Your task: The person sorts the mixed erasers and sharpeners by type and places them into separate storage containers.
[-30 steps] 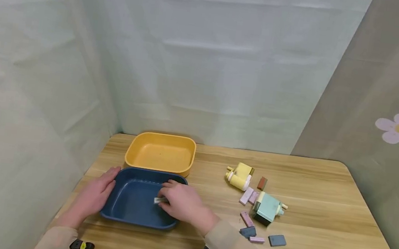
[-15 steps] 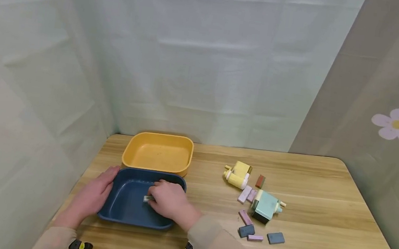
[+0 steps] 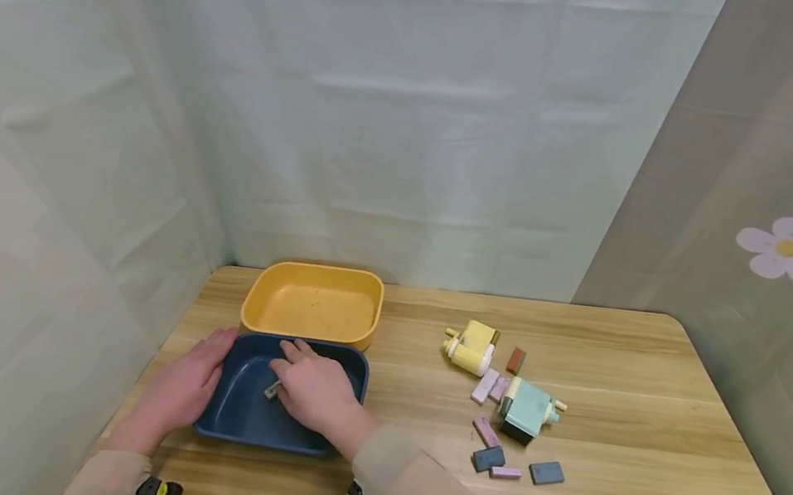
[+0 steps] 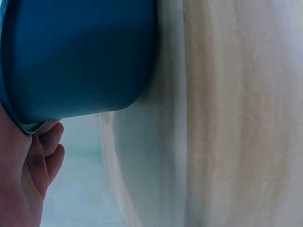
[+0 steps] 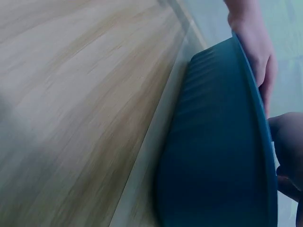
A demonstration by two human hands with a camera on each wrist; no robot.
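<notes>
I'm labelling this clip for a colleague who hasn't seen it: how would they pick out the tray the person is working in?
On the wooden table, look to its left side, where two trays sit one behind the other. It is the nearer one, the dark blue tray, with the left hand on its left rim and the right hand inside; the yellow tray behind has neither.

Right hand [image 3: 313, 391] farther left in tray [image 3: 234, 418]

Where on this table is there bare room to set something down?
Bare wood lies between the blue tray and the toy cluster around the teal block, and along the far edge right of the yellow tray. Both hands crowd the blue tray: the left hand at its side, the right hand inside.
</notes>
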